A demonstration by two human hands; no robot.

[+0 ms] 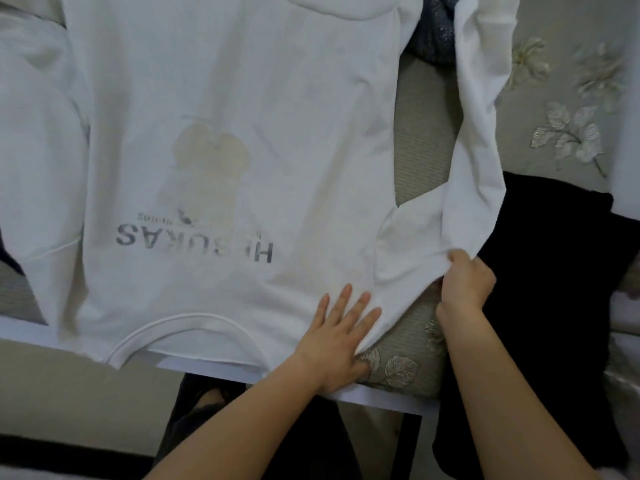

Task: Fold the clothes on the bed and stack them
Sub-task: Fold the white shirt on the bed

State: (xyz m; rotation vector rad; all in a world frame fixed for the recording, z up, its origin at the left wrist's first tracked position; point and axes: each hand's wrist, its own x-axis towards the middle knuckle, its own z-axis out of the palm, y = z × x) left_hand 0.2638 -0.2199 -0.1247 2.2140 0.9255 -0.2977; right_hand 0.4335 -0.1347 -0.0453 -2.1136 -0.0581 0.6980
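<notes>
**White shirt spread flat on the bed, one sleeve pinched up**

At 9 o'clock one sleeve [34,150] of the white shirt [225,98] lies in soft, rounded folds beside the body. The shirt is a smooth, matte knit spread flat on the bed cover [571,133]. Its long axis runs from 12 to 6 o'clock. The ribbed, curved neckline [180,327] sits at 6 o'clock, near the bed's edge, and the lower part runs out of frame at 12. A faint grey print [194,237] with a pale beige figure above it reads upside down from this side.

Just right of the neckline, at about 5 o'clock, the left grip [337,337], a bare hand, lies palm down on the shirt's shoulder. Its fingers are straight and slightly spread, pressing the cloth and closed on nothing.

Towards 4 o'clock the right grip [467,282] is curled tight, pinching a bunch of fabric low on the other sleeve [478,150]. That sleeve rises in a creased band towards 1 o'clock. A dark speckled cloth [436,29] shows at 12 to 1 o'clock, between body and sleeve.

Under and right of the right grip lies a black garment [540,271], flat and featureless. The bed cover is grey, ribbed in bands and stitched with silvery leaves and flowers, clearest at 2 to 3 o'clock.
</notes>
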